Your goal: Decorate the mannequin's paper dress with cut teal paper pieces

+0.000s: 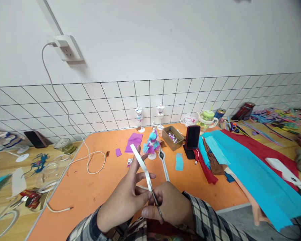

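Note:
My left hand (pixel 126 197) and my right hand (pixel 169 204) meet low in the middle, above the orange table (pixel 90 187). A long white strip (pixel 141 164) rises from between them and leans up to the left. My left fingers pinch its lower part. My right hand is closed on small scissors (pixel 157 204) whose blades sit at the strip's base. Beyond my hands stands a small doll form in a blue and pink dress (pixel 152 143).
A purple paper sheet (pixel 133 141), a cardboard box (pixel 172 137), a phone on a stand (pixel 192 137), two bare mannequin forms (pixel 139 117) and a white cable (pixel 90 160) lie on the table. Blue crepe paper (pixel 253 174) and red fabric cover the right.

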`<state>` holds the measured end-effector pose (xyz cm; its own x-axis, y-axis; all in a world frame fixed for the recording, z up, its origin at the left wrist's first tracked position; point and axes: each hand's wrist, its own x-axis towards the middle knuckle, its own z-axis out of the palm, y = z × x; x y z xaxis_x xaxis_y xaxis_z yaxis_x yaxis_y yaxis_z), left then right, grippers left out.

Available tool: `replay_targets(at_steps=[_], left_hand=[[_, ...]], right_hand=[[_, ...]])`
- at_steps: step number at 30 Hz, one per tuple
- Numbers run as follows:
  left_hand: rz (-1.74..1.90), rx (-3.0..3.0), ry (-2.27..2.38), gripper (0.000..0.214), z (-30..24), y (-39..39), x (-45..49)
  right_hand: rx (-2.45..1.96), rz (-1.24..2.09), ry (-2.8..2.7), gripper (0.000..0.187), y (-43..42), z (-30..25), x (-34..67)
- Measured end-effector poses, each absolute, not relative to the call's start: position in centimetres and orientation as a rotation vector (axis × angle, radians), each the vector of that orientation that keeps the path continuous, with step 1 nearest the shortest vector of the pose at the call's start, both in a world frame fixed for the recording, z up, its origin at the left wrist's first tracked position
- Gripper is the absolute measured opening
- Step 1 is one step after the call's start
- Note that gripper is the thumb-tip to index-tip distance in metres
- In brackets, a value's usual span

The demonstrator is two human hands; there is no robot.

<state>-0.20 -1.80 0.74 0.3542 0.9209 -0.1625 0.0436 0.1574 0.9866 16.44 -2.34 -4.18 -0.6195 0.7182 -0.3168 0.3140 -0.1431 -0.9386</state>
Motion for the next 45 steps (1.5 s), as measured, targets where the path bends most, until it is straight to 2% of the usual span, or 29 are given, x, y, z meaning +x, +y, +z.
replay_targets(at_steps=[4,17,24,30,38,43,45], left_hand=[[0.84,1.285,1.027,0.113,0.8,-1.8,-0.1],[0.852,1.288,1.004,0.113,0.5,-1.6,-0.1],[0.988,1.302,1.164,0.079,0.2,-0.4,-0.3],[1.146,1.373,1.193,0.076,-0.8,0.3,-0.1],[1.186,1.394,1.278,0.079,-1.4,0.6,-0.3],[1.428,1.323,1.373,0.079,0.3,0.8,-1.1],[1.454,1.28,1.369,0.08,0.9,0.9,-1.6]], right_hand=[[-1.259,1.83,-1.747,0.042,-2.5,-4.5,16.2],[-1.174,1.693,-1.82,0.036,-2.7,-4.2,15.8],[-1.274,1.633,-1.886,0.042,-2.7,-4.6,15.7],[-1.172,1.788,-1.838,0.041,-2.7,-5.4,15.7],[-0.873,2.223,-1.585,0.056,-2.1,-4.4,15.6],[-0.865,2.284,-1.567,0.054,-2.5,-4.4,15.8],[-0.871,2.182,-1.575,0.049,-2.5,-4.6,16.0]])
